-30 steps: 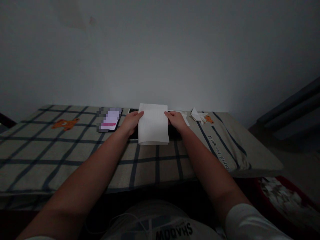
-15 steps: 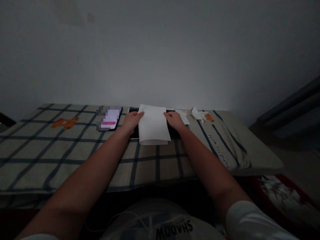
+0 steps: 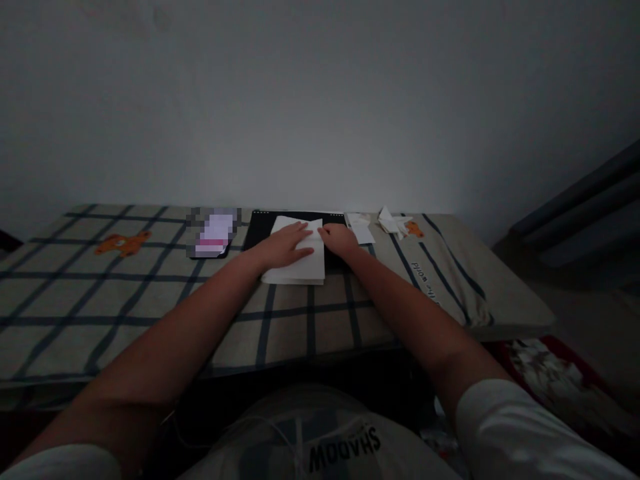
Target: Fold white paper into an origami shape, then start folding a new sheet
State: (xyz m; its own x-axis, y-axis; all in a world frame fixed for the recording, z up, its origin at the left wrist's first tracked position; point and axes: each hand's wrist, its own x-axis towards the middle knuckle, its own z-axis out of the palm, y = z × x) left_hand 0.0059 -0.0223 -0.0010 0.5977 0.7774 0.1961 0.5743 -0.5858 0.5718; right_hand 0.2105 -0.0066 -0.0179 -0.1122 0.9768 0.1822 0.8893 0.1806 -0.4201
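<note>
On the far middle of the tabletop (image 3: 310, 320), which is covered with a checked cloth, lies a white paper (image 3: 300, 263), folded and flat. Its far part rests on a dark mat (image 3: 260, 230); its near edge reaches over the cloth. The left hand (image 3: 283, 245) lies on the paper with fingers spread flat, pressing it down and not closed around anything. The right hand (image 3: 340, 240) touches the right far corner of the paper; its fingers are bent down on the edge, and I cannot tell if they pinch the sheet or only press on it.

Left of the mat, just beside it, lies a phone (image 3: 213, 233) with a lit screen. Right of the mat are small white paper scraps (image 3: 380, 223), some of them folded. At the near right, below the tabletop edge, a red bin (image 3: 560, 373) holds more white scraps.

By my judgement the paper is very light and thin, and it bends and creases easily. It can slide on the smooth mat, so one flat palm should hold it while the fingertips take an edge or a corner. A hard pull would tear it.
</note>
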